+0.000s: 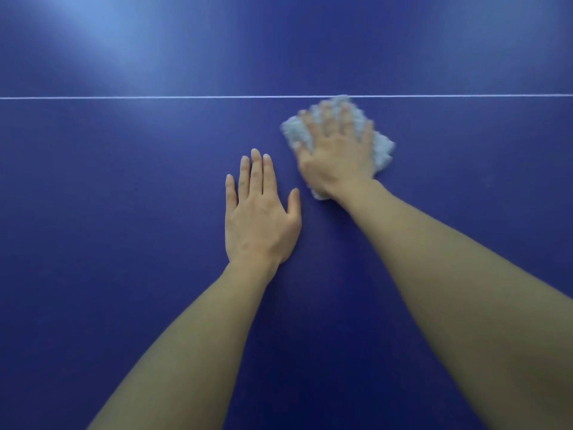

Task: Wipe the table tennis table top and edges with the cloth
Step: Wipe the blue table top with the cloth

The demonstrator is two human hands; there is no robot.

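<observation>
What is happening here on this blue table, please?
A person is wiping a blue table tennis table with a pale cloth. The right hand presses flat on the cloth with spread fingers, just below the thin white line; the cloth's far edge reaches that line. Hand and cloth look blurred, which suggests a stroke in progress. The left hand rests flat on the table beside it, holding nothing.

Light was soft and even over the blue surface (93, 212), with a pale streak of glare slanting in far above the left hand (260, 218). The right hand (338, 156) and the cloth (383, 148) were smeared by motion blur — the left hand stayed sharp. Shadows were faint.
</observation>
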